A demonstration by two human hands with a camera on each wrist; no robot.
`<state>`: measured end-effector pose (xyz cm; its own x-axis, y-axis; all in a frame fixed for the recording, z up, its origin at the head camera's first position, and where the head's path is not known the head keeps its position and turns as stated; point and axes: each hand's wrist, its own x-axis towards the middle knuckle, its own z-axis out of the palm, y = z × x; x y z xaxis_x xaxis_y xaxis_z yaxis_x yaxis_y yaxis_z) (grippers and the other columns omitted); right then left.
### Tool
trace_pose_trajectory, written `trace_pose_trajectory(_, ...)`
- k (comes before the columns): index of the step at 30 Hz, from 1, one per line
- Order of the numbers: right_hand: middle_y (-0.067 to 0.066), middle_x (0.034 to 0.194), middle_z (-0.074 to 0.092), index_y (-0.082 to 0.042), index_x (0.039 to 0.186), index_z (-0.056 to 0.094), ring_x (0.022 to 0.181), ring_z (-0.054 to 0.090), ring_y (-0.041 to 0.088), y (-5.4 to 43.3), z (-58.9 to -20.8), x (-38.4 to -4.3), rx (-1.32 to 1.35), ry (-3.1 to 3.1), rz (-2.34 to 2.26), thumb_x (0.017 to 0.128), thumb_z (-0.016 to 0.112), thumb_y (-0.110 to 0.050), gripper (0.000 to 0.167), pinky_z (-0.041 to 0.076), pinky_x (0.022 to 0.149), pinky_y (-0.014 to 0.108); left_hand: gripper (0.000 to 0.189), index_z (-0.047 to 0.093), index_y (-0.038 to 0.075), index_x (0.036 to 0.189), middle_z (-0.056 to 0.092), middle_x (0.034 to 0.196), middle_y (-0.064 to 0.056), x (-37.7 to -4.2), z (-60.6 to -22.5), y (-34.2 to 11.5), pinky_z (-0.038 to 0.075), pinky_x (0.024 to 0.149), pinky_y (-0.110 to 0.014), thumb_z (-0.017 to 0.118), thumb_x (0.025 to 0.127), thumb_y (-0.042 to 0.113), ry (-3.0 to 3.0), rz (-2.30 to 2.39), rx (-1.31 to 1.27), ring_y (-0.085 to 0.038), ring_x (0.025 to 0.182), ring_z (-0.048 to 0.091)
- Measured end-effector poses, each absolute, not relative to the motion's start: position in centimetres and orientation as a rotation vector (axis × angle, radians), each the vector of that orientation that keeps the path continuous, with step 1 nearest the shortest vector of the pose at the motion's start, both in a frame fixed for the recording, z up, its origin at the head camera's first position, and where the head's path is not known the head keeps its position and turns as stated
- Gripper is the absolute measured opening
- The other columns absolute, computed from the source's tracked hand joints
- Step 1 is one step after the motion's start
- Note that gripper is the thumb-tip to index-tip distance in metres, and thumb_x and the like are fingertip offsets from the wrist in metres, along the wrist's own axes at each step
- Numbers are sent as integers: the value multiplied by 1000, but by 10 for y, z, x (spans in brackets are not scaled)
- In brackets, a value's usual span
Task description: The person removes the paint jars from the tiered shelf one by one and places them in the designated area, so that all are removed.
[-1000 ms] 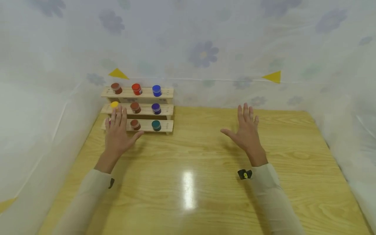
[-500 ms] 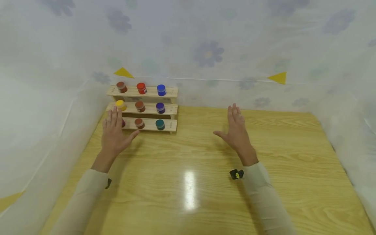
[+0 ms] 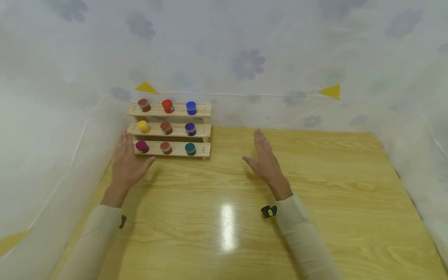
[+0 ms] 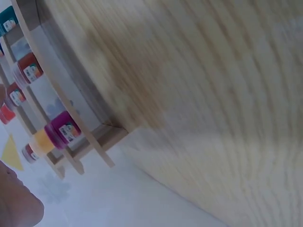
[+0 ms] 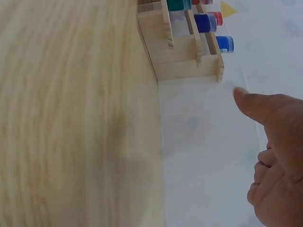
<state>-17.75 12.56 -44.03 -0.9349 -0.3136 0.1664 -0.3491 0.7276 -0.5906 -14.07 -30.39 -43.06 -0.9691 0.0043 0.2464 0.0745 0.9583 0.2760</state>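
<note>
A three-tier wooden rack (image 3: pixel 175 154) stands at the back left of the table, bearing several small paint jars in rows. On its lowest tier are a magenta jar (image 3: pixel 142 146), a brown jar (image 3: pixel 166 147) and a teal jar (image 3: pixel 190 149). A yellow jar (image 3: pixel 143 126) sits on the middle tier, a blue jar (image 3: pixel 191 108) on the top one. My left hand (image 3: pixel 126 165), fingers straight and thumb spread, is at the rack's front left corner, holding nothing. To the right of the rack, my right hand (image 3: pixel 267 163) hovers over the table with straight fingers, holding nothing.
The wood-grain table (image 3: pixel 196 217) is enclosed by a pale flowered sheet (image 3: pixel 224 46) at the back and sides. Yellow triangles (image 3: pixel 330 91) mark the sheet. A dark strap piece (image 3: pixel 269 211) shows at my right wrist.
My left hand has drawn left and back, uncovering the yellow and magenta jars. The right hand has moved left, nearer the rack. The jars stay in place.
</note>
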Motion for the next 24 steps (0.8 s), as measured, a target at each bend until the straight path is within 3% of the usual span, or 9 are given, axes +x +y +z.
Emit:
trace_pose_trajectory(7,16,160,4,-1,151,2,148,7,29,104,-444,-177,653,-2856,899,100,35,-8,61,13,122,50,103,-6,-4,149,-9,158,-19,-136,-440,-319,3,122,-52,64,86,38,-2884,-426,3,-39,147,-1)
trace_pose_trajectory(15,18,159,10,2,151,7,147,13,32,92,-444,-175,669,-2822,879,97,26,4,57,17,120,52,92,-6,-3,150,-9,158,-19,-135,-448,-330,2,122,-53,57,88,23,-2900,-443,27,-39,147,-1)
trace_pose_trajectory(20,15,159,11,0,151,8,147,13,32,81,-448,-176,668,-2867,866,92,25,12,63,15,121,49,90,-6,-2,150,-8,158,-19,-134,-450,-337,0,121,-54,44,75,-4,-2899,-526,15,-38,147,-3)
trace_pose_trajectory(24,13,160,9,-2,152,8,148,12,30,68,-450,-175,678,-2901,892,91,26,13,65,14,122,48,99,-6,-2,150,-7,158,-20,-133,-451,-340,-2,122,-51,45,66,-12,-2908,-559,-4,-38,147,-4)
